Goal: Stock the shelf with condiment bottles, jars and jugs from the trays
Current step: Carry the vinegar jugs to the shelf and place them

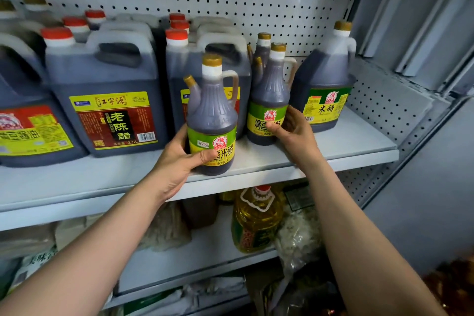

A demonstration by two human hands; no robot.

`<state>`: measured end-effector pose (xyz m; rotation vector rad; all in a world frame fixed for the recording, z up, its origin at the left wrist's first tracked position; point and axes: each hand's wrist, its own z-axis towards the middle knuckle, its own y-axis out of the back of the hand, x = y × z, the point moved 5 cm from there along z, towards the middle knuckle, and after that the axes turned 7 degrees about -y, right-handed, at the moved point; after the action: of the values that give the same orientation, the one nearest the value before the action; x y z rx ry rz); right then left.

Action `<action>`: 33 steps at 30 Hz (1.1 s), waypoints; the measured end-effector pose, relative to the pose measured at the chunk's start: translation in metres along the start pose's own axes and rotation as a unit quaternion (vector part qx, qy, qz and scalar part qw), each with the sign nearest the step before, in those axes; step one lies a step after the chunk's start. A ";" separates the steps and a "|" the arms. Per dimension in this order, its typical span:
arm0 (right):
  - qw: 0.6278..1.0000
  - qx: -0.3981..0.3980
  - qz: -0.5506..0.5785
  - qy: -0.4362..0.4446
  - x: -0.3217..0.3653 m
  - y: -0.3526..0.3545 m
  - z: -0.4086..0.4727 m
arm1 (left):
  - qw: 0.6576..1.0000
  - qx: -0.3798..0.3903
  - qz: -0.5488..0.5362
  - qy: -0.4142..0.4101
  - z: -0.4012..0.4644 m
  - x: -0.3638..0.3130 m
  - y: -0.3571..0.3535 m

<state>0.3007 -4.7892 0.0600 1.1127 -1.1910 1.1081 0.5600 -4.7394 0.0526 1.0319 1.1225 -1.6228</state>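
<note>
left hand (179, 159) grasping vinegar bottle (211, 120), frame centre, at shelf (346, 146) front edge | right hand (295, 131) grasping second vinegar bottle (268, 100) just right

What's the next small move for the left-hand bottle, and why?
Probably slide it back and release. The left hand grips the front bottle at the shelf lip, its base near the edge; the right hand steadies the neighbouring bottle set deeper.
</note>
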 end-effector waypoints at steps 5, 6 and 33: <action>0.972 -0.220 -0.029 0.072 -0.004 -0.020 -0.063 | 0.998 -0.010 0.057 -0.026 -0.005 -0.006 0.002; 0.981 -0.179 -0.016 0.078 -0.004 -0.034 -0.071 | 0.995 -0.016 0.087 -0.037 -0.006 -0.010 0.004; 0.995 0.010 -0.102 0.002 0.009 0.029 -0.072 | 0.886 0.099 0.449 -0.057 0.052 -0.060 -0.108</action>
<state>0.2805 -4.7138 0.0670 1.2165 -1.0397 0.9670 0.4651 -4.7558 0.1467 1.3027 0.2794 -1.0145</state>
